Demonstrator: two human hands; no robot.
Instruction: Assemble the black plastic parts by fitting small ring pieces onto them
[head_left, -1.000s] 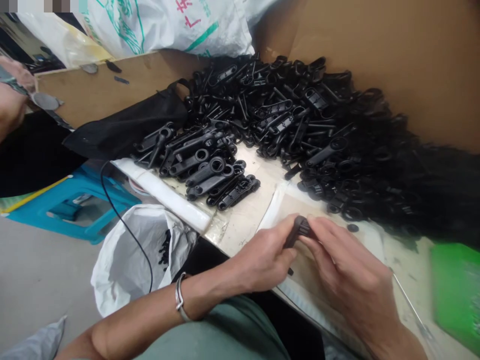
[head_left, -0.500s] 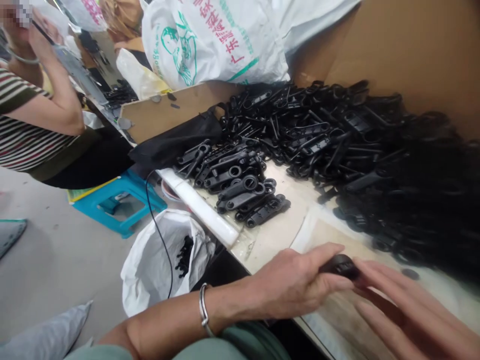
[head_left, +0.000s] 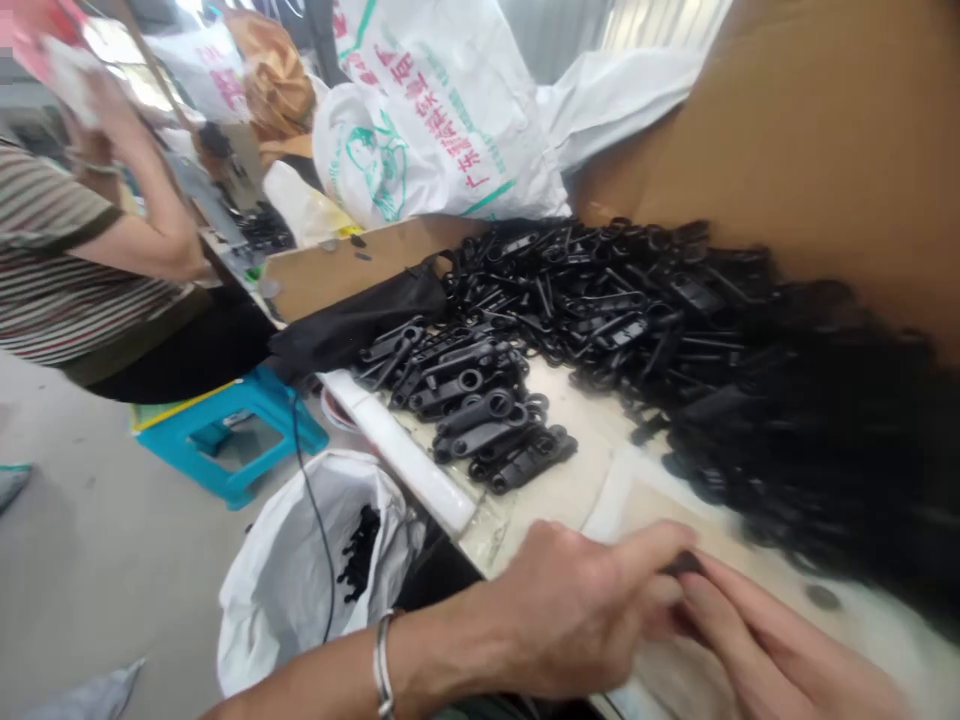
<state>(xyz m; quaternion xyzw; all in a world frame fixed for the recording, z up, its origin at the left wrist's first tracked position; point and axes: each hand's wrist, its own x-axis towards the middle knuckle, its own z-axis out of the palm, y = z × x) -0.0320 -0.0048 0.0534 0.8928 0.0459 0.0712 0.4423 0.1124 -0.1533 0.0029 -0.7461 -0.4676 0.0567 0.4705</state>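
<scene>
My left hand point(head_left: 577, 605), with a silver bracelet on its wrist, is closed on a small black plastic part point(head_left: 684, 565) above the table's near edge. From the right, my right hand point(head_left: 780, 640) pinches the same part, fingertips against those of the left. Fingers cover most of the piece, so its full shape is hidden. Beyond my left hand lie black plastic crank-shaped pieces with round holes point(head_left: 480, 410), laid side by side in rows. A large loose heap of similar black parts point(head_left: 637, 310) spreads behind and to the right.
A white sack point(head_left: 262, 590) with black pieces inside stands open below the table's left edge, a cable hanging across it. A blue stool point(head_left: 232, 430) and a person in a striped shirt point(head_left: 97, 250) are at left. Cardboard point(head_left: 810, 140) walls the back right.
My right hand has closed in on the black part, which now shows less between my fingers. The view has tilted up a little. The person at left has shifted slightly.
</scene>
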